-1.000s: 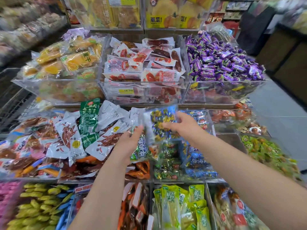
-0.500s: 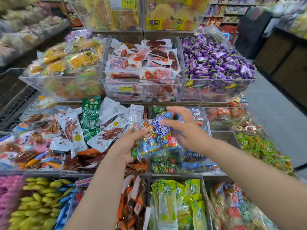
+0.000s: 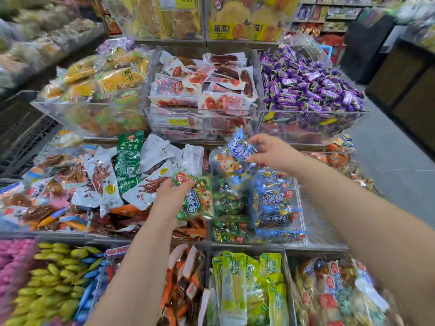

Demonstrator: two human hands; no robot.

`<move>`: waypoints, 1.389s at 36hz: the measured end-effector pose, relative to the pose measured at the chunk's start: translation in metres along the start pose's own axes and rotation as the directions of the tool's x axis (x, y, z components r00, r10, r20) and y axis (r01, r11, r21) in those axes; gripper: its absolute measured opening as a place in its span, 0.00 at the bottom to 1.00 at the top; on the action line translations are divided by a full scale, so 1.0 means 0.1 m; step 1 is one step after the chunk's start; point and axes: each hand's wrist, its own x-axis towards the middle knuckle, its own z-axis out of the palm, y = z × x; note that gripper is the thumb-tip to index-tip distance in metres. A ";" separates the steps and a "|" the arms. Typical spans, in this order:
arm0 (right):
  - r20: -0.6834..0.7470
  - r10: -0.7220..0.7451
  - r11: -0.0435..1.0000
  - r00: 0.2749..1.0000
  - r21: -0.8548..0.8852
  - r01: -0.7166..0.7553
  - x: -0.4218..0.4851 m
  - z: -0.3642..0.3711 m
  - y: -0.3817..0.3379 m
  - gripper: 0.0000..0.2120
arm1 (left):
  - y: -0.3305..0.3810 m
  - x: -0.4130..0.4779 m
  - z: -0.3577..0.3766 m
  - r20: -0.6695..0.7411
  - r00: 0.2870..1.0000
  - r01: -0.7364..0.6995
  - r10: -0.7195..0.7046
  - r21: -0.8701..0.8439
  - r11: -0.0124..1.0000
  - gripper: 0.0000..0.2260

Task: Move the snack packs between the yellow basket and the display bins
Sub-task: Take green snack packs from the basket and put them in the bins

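Middle-tier clear bin (image 3: 302, 208) — blue and green candy packs. Right hand (image 3: 270, 154) fingers pinch a blue pack (image 3: 235, 161) above it; left hand (image 3: 170, 199) fingers grip a green pack (image 3: 199, 200) — at its left edge.

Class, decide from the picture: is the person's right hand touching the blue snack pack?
Touching. The head view shows the right hand pinching the blue snack pack by its upper edge.

blue pack (image 3: 236, 158) | green pack (image 3: 197, 198) | purple candies (image 3: 308, 83) | yellow-green packs (image 3: 247, 283) | yellow price tag (image 3: 179, 122)
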 end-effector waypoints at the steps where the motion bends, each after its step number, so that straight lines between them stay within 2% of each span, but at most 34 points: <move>1: -0.001 -0.043 0.994 0.999 -0.105 0.042 0.07 -0.05 -0.02 0.22 | 0.01 0.02 -0.02 -0.019 1.000 -0.016 0.016 0.028 0.999 0.34; 4: 0.058 -0.134 0.887 0.989 -0.438 0.145 0.31 -0.06 -0.05 0.18 | 0.08 0.05 -0.06 -0.034 0.999 -0.019 0.021 0.061 0.998 0.34; 7: 0.170 -0.129 0.745 0.977 -0.633 0.209 0.56 0.13 -0.02 0.21 | 0.12 0.08 -0.07 -0.016 1.000 -0.011 0.012 0.084 0.996 0.34; 11: 0.182 -0.090 0.673 0.979 -0.714 0.195 0.79 0.41 0.09 0.21 | 0.12 0.10 -0.07 0.031 0.999 -0.027 0.022 0.150 0.988 0.35; 16: 0.171 -0.208 0.523 0.963 -0.813 0.258 0.93 0.58 0.30 0.24 | 0.13 0.12 -0.05 0.043 0.999 -0.035 0.027 0.203 0.979 0.36; 20: 0.259 -0.159 0.462 0.953 -0.833 0.303 0.95 0.65 0.47 0.23 | 0.12 0.17 -0.04 0.063 0.998 -0.034 0.019 0.239 0.971 0.36; 22: 0.223 -0.179 0.417 0.958 -0.865 0.279 0.93 0.68 0.54 0.23 | 0.11 0.21 -0.03 0.071 0.997 -0.027 0.011 0.234 0.972 0.36; 25: 0.123 -0.255 0.436 0.959 -0.871 0.227 0.92 0.71 0.55 0.23 | 0.09 0.25 -0.03 0.076 0.997 -0.026 0.008 0.227 0.973 0.37; 28: 0.148 -0.304 0.433 0.941 -0.858 0.275 0.91 0.73 0.54 0.23 | 0.06 0.29 -0.03 0.076 0.997 -0.013 -0.002 0.195 0.981 0.37; 30: 0.199 -0.262 0.444 0.944 -0.844 0.301 0.90 0.78 0.55 0.30 | 0.05 0.32 -0.03 0.079 0.997 -0.011 -0.003 0.179 0.984 0.37; 32: 0.247 -0.189 0.393 0.950 -0.868 0.304 0.88 0.84 0.56 0.35 | 0.04 0.34 -0.02 0.086 0.996 -0.010 -0.003 0.157 0.988 0.37; 35: 0.227 -0.138 0.342 0.964 -0.902 0.262 0.86 0.88 0.57 0.29 | 0.03 0.35 -0.01 0.101 0.995 -0.007 -0.009 0.155 0.988 0.35; 37: 0.231 -0.129 0.344 0.964 -0.901 0.262 0.88 0.88 0.56 0.24 | 0.03 0.36 -0.02 0.104 0.994 0.007 -0.024 0.163 0.987 0.33; 41: 0.210 -0.177 0.473 0.962 -0.839 0.270 0.94 0.78 0.50 0.16 | 0.03 0.38 -0.06 0.112 0.993 0.025 -0.042 0.150 0.988 0.30; 44: 0.196 -0.256 0.532 0.946 -0.789 0.308 0.97 0.66 0.46 0.17 | 0.01 0.39 -0.07 0.096 0.995 0.026 -0.039 0.138 0.990 0.31; 47: 0.174 -0.301 0.561 0.938 -0.763 0.322 0.95 0.58 0.47 0.17 | 0.00 0.39 -0.04 0.097 0.994 0.046 -0.058 0.122 0.991 0.30; 50: 0.147 -0.286 0.550 0.947 -0.784 0.288 0.95 0.55 0.50 0.14 | -0.01 0.38 0.00 0.099 0.992 0.059 -0.073 0.131 0.990 0.30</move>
